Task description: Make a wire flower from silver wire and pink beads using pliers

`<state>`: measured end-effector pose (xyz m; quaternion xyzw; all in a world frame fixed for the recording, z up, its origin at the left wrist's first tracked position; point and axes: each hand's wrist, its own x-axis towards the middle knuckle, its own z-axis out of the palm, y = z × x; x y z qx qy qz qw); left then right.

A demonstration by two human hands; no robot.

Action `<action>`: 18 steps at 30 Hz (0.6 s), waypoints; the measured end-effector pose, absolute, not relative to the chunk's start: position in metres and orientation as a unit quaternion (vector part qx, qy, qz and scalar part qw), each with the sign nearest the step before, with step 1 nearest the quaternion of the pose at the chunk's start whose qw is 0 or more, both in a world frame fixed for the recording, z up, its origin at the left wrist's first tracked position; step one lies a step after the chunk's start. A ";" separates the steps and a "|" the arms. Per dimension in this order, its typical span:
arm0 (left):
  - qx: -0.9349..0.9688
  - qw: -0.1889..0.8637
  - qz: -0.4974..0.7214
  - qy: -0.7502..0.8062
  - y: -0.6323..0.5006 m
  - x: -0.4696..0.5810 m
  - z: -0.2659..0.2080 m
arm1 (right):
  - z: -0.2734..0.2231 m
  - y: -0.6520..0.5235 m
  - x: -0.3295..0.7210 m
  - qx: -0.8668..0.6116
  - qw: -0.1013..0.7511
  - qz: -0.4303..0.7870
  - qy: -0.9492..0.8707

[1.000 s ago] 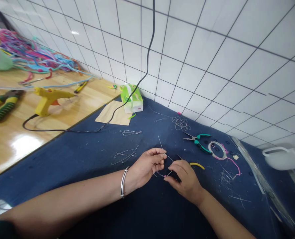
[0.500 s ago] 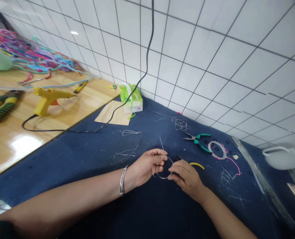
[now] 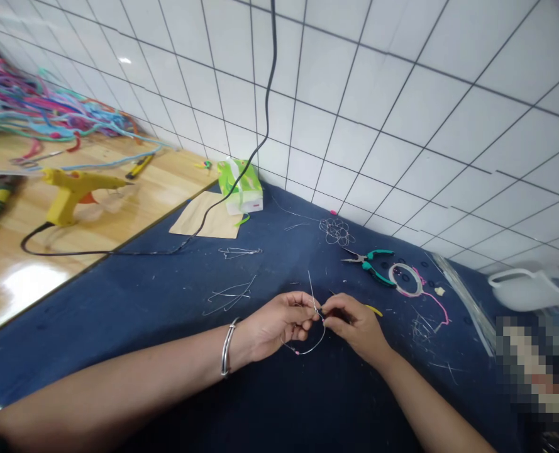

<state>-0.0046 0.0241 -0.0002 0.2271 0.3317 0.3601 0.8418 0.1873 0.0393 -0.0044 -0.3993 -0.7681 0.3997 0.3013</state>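
A thin wire ring (image 3: 315, 347) with small pink beads hangs between my hands. My left hand (image 3: 286, 324), with a silver bangle at the wrist, is closed in a pinch on the ring's upper part, where a straight wire end sticks up. Close beside it, my right hand (image 3: 352, 324) pinches the ring's right side with thumb and forefinger, near a pink bead. The fingers hide part of the ring. Behind my right hand a yellow handle (image 3: 374, 310) of a tool shows, the rest covered.
On the blue cloth lie teal-handled pliers (image 3: 368, 263), a coil of wire (image 3: 405, 280), bent wires (image 3: 232, 294) and flower-shaped wire loops (image 3: 336, 231). A yellow glue gun (image 3: 74, 192) rests on the wooden table, its black cord crossing leftward. A tissue pack (image 3: 240, 185) stands near the wall.
My right hand has slid up the ring towards my left fingertips. The ring has turned, so its beads sit differently. The whole view has shifted slightly.
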 end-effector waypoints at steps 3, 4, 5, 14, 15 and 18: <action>0.239 0.838 0.352 0.341 0.023 -0.004 -0.002 | -0.011 0.040 0.188 -0.446 0.312 0.395 -0.740; 0.244 0.839 0.346 0.343 0.023 -0.004 -0.004 | -0.013 0.041 0.189 -0.457 0.314 0.398 -0.731; 0.249 0.840 0.338 0.343 0.022 -0.004 -0.005 | -0.014 0.041 0.189 -0.464 0.315 0.401 -0.724; 0.316 0.841 0.264 0.351 0.016 0.004 -0.010 | -0.001 0.043 0.186 -0.454 0.286 0.502 -0.678; 0.321 0.841 0.255 0.352 0.015 0.005 -0.009 | 0.001 0.043 0.185 -0.450 0.283 0.521 -0.668; 0.330 0.845 0.233 0.351 0.015 0.006 -0.006 | 0.002 0.043 0.183 -0.454 0.280 0.555 -0.639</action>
